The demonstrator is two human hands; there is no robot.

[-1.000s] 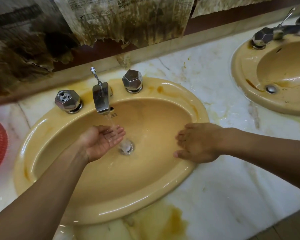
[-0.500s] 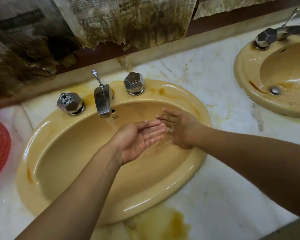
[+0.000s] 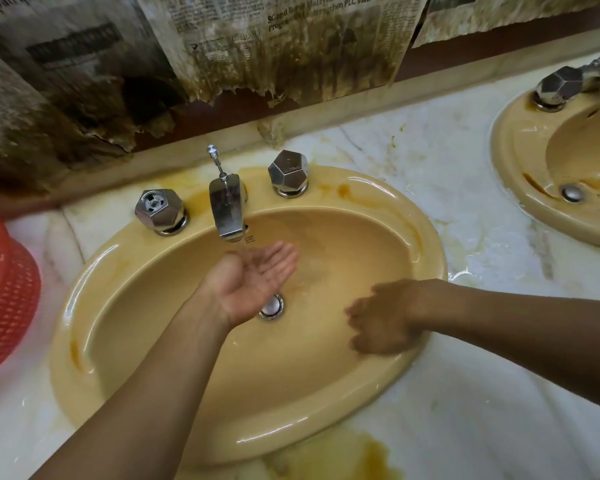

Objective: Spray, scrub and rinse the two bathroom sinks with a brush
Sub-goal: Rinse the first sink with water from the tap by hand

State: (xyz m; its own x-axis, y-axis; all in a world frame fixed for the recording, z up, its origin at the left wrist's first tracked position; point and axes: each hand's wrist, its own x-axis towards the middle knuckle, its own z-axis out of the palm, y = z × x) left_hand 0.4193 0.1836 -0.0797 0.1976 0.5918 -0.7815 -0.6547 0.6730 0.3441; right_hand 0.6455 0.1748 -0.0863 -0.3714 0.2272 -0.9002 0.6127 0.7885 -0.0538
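Along the wall, a stained marble counter (image 3: pixel 465 427) carries both yellow sinks, with water-browned newspaper (image 3: pixel 291 46) peeling above it. The near sink (image 3: pixel 146 341) fills most of what I can see from here. The second sink (image 3: pixel 520 161) sits well apart at the far right, rust streaks in its bowl, so I would guess it is waiting its turn. A red plastic basket (image 3: pixel 4 299) stands at the left edge, out of the splash. No brush or spray bottle is anywhere I can see, which makes this look like the rinsing part, done barehanded.

The person's left hand (image 3: pixel 253 271) lies palm up with the fingers straight and together, right beneath the spout (image 3: pixel 225 209), held there, I think, to catch water and throw it round the bowl. The right hand (image 3: pixel 381 320) hangs over the bowl's right inner wall, holding nothing, probably to rub that side down. It is too blurred for me to say whether its fingers are curled. Two faceted chrome knobs, the left knob (image 3: pixel 160 211) and the right knob (image 3: pixel 288 173), flank the spout. The drain (image 3: pixel 272 306) peeks out just below the left palm.
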